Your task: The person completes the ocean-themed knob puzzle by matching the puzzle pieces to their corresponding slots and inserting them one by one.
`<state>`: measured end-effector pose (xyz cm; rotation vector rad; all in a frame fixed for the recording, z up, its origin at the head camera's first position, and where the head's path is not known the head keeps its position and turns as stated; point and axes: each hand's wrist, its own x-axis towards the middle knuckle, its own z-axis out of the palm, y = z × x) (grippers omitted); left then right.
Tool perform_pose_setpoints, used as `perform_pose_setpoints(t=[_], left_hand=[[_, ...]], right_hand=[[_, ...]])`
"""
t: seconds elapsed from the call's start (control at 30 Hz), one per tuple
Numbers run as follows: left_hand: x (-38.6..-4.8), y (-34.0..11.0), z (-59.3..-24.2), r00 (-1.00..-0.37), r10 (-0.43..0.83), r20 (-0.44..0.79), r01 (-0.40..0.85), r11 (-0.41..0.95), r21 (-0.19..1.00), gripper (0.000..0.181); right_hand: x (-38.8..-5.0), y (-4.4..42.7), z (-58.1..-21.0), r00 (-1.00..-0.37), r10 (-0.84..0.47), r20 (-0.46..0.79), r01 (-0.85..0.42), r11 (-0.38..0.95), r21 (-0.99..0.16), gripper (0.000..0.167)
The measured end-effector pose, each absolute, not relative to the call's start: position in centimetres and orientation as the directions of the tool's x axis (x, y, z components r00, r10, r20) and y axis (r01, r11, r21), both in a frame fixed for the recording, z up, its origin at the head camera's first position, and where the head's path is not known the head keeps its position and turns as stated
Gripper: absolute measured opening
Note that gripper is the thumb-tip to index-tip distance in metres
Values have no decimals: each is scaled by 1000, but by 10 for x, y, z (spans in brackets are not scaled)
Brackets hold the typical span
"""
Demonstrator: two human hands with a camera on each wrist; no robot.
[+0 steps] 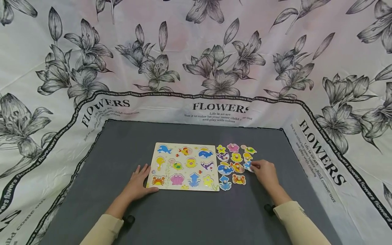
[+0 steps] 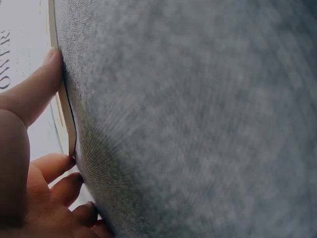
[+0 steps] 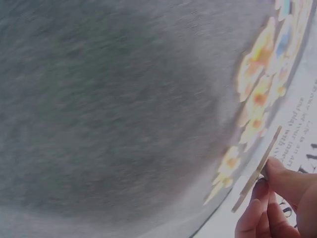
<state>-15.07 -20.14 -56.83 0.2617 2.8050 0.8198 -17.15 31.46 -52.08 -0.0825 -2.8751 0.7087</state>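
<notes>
A pale wooden puzzle board (image 1: 182, 173) printed with sea animals lies flat on the table. My left hand (image 1: 137, 182) rests at its lower left corner with fingers spread; in the left wrist view the thumb (image 2: 44, 82) touches the board's edge (image 2: 64, 106). To the right of the board, my right hand (image 1: 265, 174) pinches a blue and white puzzle piece (image 1: 247, 165). Seen edge-on in the right wrist view, that piece (image 3: 257, 171) is lifted off the table, its knob between the fingertips. Which animal it shows is partly hidden by the fingers.
Several loose knobbed pieces lie close together right of the board, among them a crab (image 1: 239, 179), a blue squid (image 1: 225, 183), a whale (image 1: 225, 168) and a turtle (image 1: 248, 149). The dark grey table (image 1: 196, 217) is bordered by a flower-printed cloth (image 1: 171, 109).
</notes>
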Motion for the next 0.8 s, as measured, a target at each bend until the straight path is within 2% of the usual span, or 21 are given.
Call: perform_pose_setpoints(t=[0.27, 0.43, 0.63, 0.8], left_hand=[[-151, -199, -569, -963, 228, -142, 111, 820, 562, 111], [-152, -200, -568, -962, 226, -155, 104, 825, 556, 112], [-150, -202, -568, -959, 231, -164, 102, 822, 560, 113], [-148, -204, -567, -959, 231, -162, 102, 820, 563, 112]], right_hand=[[-175, 296, -509, -973, 71, 218, -30, 904, -427, 20], [-178, 281, -502, -977, 60, 204, -37, 897, -441, 22], [-184, 259, -490, -971, 12, 237, -103, 879, -466, 21], [-191, 247, -484, -967, -9, 254, -126, 886, -447, 20]])
